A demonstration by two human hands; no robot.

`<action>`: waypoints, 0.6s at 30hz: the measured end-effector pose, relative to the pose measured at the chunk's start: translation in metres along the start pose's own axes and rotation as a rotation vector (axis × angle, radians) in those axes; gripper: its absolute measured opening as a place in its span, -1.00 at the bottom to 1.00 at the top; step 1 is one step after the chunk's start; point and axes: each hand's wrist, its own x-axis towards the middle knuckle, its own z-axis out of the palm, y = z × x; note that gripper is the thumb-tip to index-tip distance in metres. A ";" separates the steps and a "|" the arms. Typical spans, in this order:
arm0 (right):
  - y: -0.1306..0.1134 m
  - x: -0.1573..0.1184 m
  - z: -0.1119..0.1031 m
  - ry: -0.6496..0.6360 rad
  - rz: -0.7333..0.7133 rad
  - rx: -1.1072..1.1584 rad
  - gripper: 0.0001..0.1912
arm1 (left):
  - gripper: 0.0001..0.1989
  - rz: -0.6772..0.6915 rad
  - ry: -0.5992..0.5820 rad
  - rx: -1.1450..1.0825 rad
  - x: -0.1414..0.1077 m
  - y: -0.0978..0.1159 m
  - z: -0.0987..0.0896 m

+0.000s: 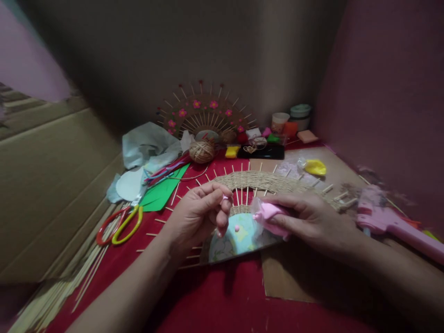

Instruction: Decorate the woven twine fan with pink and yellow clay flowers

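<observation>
Between the thumb and forefinger of my left hand [204,210] is a small bit of pink clay [225,197]. My right hand [305,219] grips a lump of pink clay [268,213] in a clear plastic wrapper. Both hands are above a half-round woven fan [256,179] of twine and thin sticks. At the fan's base is a light blue patterned half-disc [225,245], and a small pink ball [237,228] lies on it. My left hand hides part of the weave.
Scissors [120,226], green sheet [168,187] and thin sticks [79,277] lie left. A twine ball [202,151], black phone [267,152] and flower-decorated fan [204,108] are at the back. Yellow clay [315,167] and a pink glue gun [378,215] lie right. Cardboard [52,185] stands at left.
</observation>
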 end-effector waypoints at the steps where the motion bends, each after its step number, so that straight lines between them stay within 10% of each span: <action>1: 0.000 0.000 0.000 -0.003 -0.002 -0.001 -0.75 | -0.86 0.002 0.004 0.005 0.000 0.000 0.000; 18: 0.001 0.001 -0.001 -0.002 -0.049 -0.036 -0.75 | -0.86 -0.001 0.067 0.060 0.005 -0.001 -0.006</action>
